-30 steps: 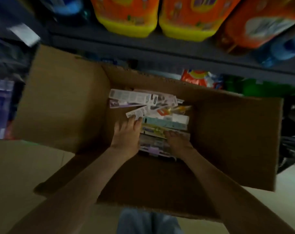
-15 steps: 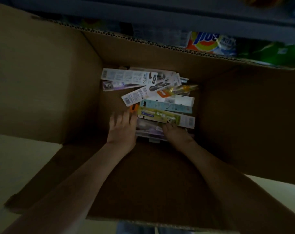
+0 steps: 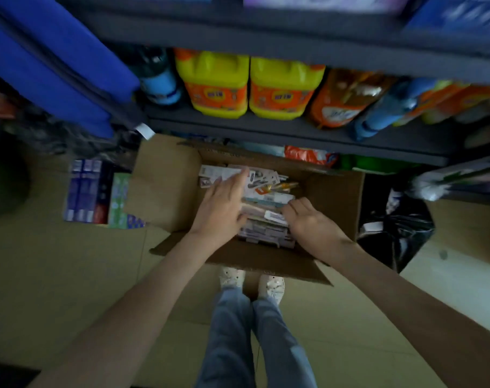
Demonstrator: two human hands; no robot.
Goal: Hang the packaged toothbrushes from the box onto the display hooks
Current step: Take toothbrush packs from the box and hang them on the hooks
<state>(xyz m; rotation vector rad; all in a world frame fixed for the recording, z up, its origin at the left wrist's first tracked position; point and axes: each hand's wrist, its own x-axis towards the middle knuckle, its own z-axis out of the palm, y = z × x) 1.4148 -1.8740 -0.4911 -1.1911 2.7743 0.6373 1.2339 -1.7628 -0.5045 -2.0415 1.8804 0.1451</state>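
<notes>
An open cardboard box (image 3: 165, 186) stands on the floor before a shelf and holds several packaged toothbrushes (image 3: 266, 175) lying flat in a loose pile. My left hand (image 3: 224, 203) reaches into the box with straight fingers resting on the upper packs, its thumb against the left end of a stack of purple packs (image 3: 266, 235). My right hand (image 3: 311, 222) has its fingers curled over the right end of that stack, beside a white-labelled pack (image 3: 274, 217). No display hooks are in view.
Yellow detergent jugs (image 3: 218, 85) and blue bottles (image 3: 383, 119) fill the dark shelf (image 3: 266, 130) behind the box. Boxed goods (image 3: 92, 191) lie on the floor at left, a black bag (image 3: 397, 228) at right. My feet (image 3: 252, 281) stand at the box's near flap.
The view has pulled back and up, so the shelf and floor show. My left hand has slid farther over the packs. My right hand has moved to the stack's right end.
</notes>
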